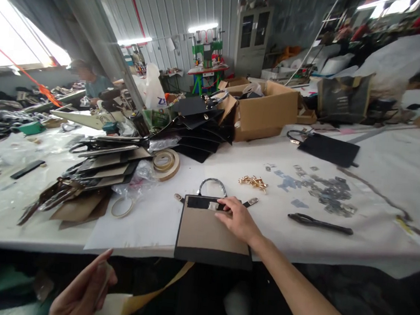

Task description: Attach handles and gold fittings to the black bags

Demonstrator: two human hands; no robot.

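My right hand lies on a flat black bag panel near the table's front edge, its fingertips on a black strip beside a small pale scrap. A beige sheet covers most of the panel. A curved metal handle stands out from the panel's top, flanked by gold-tipped tabs. Below the table edge, my left hand pinches a pale strip. A tan ribbon of backing runs from that strip up toward the panel's lower edge.
Tape rolls and stacked bag panels lie left of my hands. Gold fittings, grey metal pieces and black pliers lie to the right. A cardboard box stands behind, and a co-worker sits far left.
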